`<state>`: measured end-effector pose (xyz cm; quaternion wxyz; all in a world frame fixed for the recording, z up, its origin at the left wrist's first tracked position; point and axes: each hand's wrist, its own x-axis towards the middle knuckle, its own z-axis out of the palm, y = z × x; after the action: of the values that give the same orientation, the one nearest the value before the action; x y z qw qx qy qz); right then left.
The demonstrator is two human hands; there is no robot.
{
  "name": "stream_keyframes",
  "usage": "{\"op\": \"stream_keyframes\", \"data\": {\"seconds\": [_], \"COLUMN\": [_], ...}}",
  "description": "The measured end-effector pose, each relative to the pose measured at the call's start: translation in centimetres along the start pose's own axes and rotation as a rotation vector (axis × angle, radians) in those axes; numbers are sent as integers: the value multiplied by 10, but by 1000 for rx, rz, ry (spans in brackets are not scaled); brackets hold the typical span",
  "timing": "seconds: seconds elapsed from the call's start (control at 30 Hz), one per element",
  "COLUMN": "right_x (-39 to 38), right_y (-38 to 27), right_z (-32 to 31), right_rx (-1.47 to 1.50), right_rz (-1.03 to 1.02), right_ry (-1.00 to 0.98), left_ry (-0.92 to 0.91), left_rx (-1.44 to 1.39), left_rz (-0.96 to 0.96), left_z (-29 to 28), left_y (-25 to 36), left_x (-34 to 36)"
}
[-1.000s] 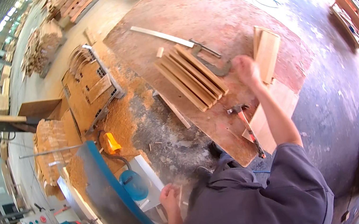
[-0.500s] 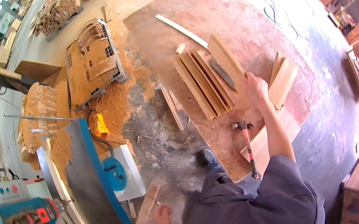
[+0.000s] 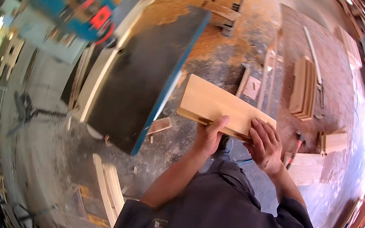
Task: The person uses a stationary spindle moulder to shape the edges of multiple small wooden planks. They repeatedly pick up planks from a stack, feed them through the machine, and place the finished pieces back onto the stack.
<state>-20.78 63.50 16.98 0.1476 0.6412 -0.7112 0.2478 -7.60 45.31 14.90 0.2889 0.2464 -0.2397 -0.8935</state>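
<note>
A pale wooden board (image 3: pixel 219 103) is held up in front of my body, slanting from upper left to lower right. My left hand (image 3: pixel 210 136) grips its near edge, the thumb lying over the top face and the other fingers mostly hidden below. My right hand (image 3: pixel 266 145) is closed on the board's right end, fingers bent over the top face and the thumb out of sight. Beyond the board's left end lies the dark machine table (image 3: pixel 149 66) with its blue edge. A hammer (image 3: pixel 299 144) with a red handle rests to the right of my right hand.
Wooden strips (image 3: pixel 303 87) lie grouped on a reddish sheet (image 3: pixel 321 40) to the right. A blue machine head (image 3: pixel 77 15) with red parts, blurred, stands over the far left of the dark table. Sawdust (image 3: pixel 246 29) covers the floor beyond. Planks (image 3: pixel 110 188) stand at lower left.
The view has turned left toward the machine table. My right hand has brought the board from the reddish sheet to in front of my body, and my left hand has taken hold too.
</note>
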Motion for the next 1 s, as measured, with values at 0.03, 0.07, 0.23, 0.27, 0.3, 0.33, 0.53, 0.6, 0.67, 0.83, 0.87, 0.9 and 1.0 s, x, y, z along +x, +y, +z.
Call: {"op": "stream_keyframes", "data": {"seconds": [0.03, 0.07, 0.23, 0.27, 0.3, 0.33, 0.53, 0.6, 0.67, 0.83, 0.87, 0.9, 1.0], "right_x": [14, 29, 93, 102, 110, 117, 168, 191, 211, 249, 253, 256, 258], "right_y": [-22, -46, -147, -163, -178, -191, -202, -202, -203, -222, -227, -230, -232], "right_z": [2, 8, 73, 87, 106, 123, 218, 244, 273, 326, 329, 329, 332], "right_rx": [46, 88, 183, 207, 226, 248, 198, 139, 139, 154, 163, 161, 160], "right_rz": [59, 118, 79, 47, 24, 1, 67, 68, 81, 147, 136, 125, 147], "right_ry": [-76, -155, -165, -153, -136, -120, -200, -201, -192, -239, -230, -220, -209], "left_ry": [-14, -27, 39, 47, 47, 58, 265, 378, 497, 770, 787, 798, 885], "left_rx": [7, 18, -215, -230, -243, -193, 539, 830, 1096, 1657, 1745, 1823, 1998], "left_rz": [58, 114, 203, 209, 206, 165, 3, 288, 541, 862, 861, 862, 874], "left_z": [-27, -54, -116, -128, -141, -159, -242, -269, -298, -370, -383, -392, -413], "left_y": [11, 23, 91, 102, 113, 122, 181, 203, 234, 354, 379, 402, 451], "left_x": [-11, -22, -71, -77, -81, -81, -74, -66, -57, -24, -18, -8, 42]}}
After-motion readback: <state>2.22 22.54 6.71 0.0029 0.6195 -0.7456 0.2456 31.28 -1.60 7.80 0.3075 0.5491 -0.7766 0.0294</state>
